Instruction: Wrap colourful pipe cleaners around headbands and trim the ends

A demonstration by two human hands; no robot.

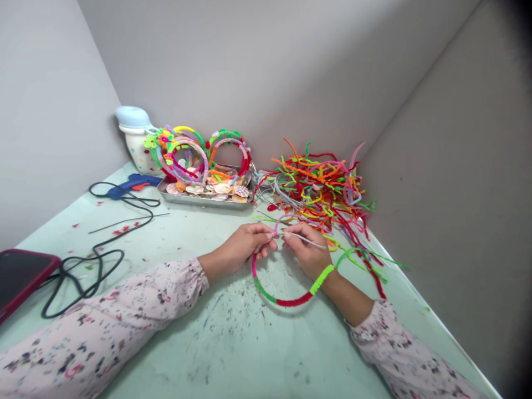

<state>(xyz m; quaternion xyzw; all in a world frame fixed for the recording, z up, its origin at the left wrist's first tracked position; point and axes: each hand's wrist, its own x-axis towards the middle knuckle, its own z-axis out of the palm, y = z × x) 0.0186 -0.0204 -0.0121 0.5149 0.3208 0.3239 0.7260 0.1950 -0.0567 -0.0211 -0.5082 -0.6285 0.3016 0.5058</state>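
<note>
A headband hoop (294,302) hangs between my two hands, partly wrapped in pink, green, red and lime pipe cleaner. Its bare grey stretch runs across my right hand. My left hand (253,243) is closed, pinching the hoop where a lilac pipe cleaner (277,223) meets it. Fingertips of my right hand (306,254) are pinched close by, at the bare part of the hoop. The lilac strand arcs up and over behind the right fingers; whether they also grip it is hidden. The lime section of the hoop lies against my right wrist.
A metal tray (203,204) of seashells stands at the back, with several wrapped headbands (187,160) on it. Loose pipe cleaners (320,183) are heaped at back right. Leftward are a lidded white container (139,147), blue glue gun (133,185), black cord (100,244) and phone (25,277).
</note>
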